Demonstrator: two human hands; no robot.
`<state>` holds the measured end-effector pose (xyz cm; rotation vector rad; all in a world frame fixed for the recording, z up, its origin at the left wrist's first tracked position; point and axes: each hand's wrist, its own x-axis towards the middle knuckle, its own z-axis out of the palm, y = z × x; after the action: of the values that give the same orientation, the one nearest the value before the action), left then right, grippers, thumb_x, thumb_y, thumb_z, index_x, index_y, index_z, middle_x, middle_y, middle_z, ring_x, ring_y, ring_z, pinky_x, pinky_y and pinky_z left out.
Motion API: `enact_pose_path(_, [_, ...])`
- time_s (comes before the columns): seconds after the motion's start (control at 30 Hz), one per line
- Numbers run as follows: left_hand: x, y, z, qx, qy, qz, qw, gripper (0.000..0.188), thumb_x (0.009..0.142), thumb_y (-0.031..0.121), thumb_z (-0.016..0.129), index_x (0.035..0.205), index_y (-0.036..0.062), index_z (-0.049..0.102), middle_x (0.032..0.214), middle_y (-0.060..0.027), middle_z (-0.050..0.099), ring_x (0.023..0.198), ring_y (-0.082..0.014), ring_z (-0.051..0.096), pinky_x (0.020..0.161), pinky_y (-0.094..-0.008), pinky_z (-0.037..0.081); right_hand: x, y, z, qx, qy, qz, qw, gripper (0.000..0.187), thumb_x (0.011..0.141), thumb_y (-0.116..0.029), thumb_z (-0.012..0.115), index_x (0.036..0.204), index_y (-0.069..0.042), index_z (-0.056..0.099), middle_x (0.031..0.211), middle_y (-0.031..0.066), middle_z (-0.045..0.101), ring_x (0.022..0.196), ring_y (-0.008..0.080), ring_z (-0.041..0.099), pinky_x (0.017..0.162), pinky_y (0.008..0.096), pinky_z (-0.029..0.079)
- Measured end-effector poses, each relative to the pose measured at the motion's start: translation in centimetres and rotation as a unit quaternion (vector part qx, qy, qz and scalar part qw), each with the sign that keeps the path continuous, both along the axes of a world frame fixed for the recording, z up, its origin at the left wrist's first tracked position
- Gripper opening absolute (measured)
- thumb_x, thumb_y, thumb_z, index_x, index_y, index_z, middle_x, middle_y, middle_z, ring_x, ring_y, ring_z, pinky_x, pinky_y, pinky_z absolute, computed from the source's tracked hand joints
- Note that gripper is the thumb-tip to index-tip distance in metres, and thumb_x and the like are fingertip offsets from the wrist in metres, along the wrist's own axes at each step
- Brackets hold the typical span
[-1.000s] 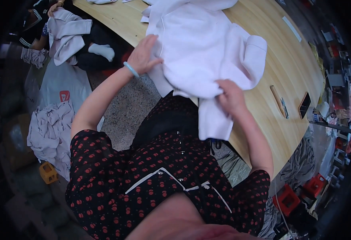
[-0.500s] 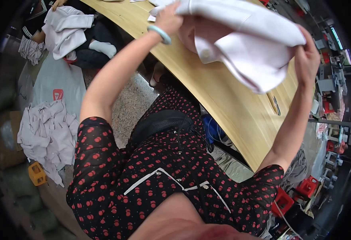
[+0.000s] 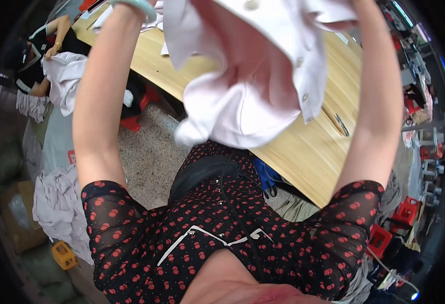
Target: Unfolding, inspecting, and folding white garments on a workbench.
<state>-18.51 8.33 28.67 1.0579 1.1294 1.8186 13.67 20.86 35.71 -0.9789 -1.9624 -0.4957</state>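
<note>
A pale pinkish-white button-front garment hangs in the air above the table, its buttons along one edge and its lower part billowing toward me. Both my arms are raised and reach to the upper edge of the picture. At that edge only a bit of my left hand shows, past a pale bracelet. My right hand is likewise mostly cut off, beside the garment's other upper corner. The garment hangs stretched between the two hands, which hold it up; the fingers themselves are out of sight.
Under the garment lies a light wooden table with a small cutter-like tool on it. To the left, a person handles a similar pale garment. A heap of pale garments and a yellow stool are on the floor.
Both hands have gone up and farther away, to the picture's upper edge. The garment has swung from a bunched, sideways position to hanging open, its lower part now nearer me.
</note>
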Motion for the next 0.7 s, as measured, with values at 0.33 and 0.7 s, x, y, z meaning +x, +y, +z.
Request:
enact_pose_path(0.33, [-8.5, -2.3, -27.0, -0.397, 0.189, 0.037, 0.897, 0.05, 0.083, 0.038, 0.062, 0.11, -0.0034, 0.055, 0.105, -0.0199, 0.061, 0.085, -0.0266, 0.064, 0.064, -0.0312, 0.051, 10.0, -16.1, -26.5, -0.44, 0.031, 0.046, 0.896, 0.035, 0.087, -0.018, 0.06, 0.118, -0.003, 0.055, 0.097, 0.0138, 0.064, 0.087, 0.02, 0.061, 0.076, 0.0307, 0.049])
enact_pose_path(0.7, [5.2, -13.4, -27.6, -0.316, 0.465, 0.058, 0.825, 0.058, 0.074, 0.04, 0.071, 0.106, -0.0048, 0.051, 0.095, -0.0196, 0.058, 0.091, -0.0359, 0.057, 0.08, -0.0406, 0.046, 3.3, -29.5, -33.0, -0.595, 0.186, -0.119, 0.773, 0.058, 0.08, -0.026, 0.067, 0.125, -0.001, 0.039, 0.082, 0.0124, 0.062, 0.068, 0.0224, 0.062, 0.066, 0.0333, 0.049])
